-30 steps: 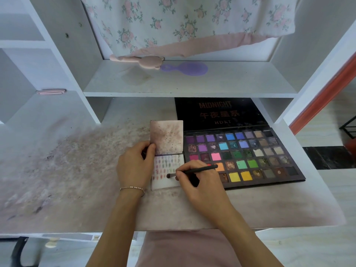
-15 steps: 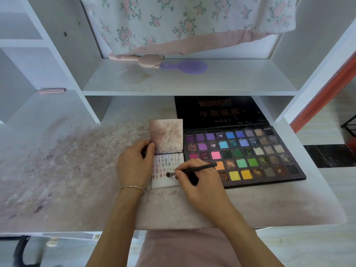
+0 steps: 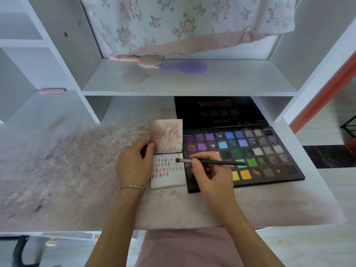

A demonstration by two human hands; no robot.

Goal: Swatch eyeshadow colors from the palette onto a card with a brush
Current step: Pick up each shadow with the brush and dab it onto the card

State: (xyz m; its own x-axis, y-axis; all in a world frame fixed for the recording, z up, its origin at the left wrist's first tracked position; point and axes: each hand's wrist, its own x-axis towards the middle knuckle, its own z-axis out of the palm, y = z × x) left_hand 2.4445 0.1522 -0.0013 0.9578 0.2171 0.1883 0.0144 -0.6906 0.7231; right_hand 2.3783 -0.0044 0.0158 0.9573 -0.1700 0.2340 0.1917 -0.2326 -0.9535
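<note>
**Brush lifts toward the card's top row**

Since half a second ago, our brush (image 3: 210, 162) tip has climbed from the card's middle rows toward its upper right corner. It now lies nearly level, long axis running 9 to 3 o'clock, bristles pointing to 9 o'clock and handle trailing over the green pans. Our right hand (image 3: 209, 173) pinches it near the ferrule, fingers curled round the shaft. We cannot tell whether the bristles touch the paper or hover just above it.

Beneath the tip, the card (image 3: 169, 170) sits at 9 o'clock of the palette (image 3: 269, 151), touching its left edge. Rows of small swatches fill its upper half; the lower part is bare. Our left hand (image 3: 134, 164) grips the card's left edge where its stained flap folds up.

We judge the swatching step well along. Next we likely need a short dab here, then a reach to 3 o'clock for a fresh pan.

All of it rests on the dusty counter (image 3: 77, 170).
</note>
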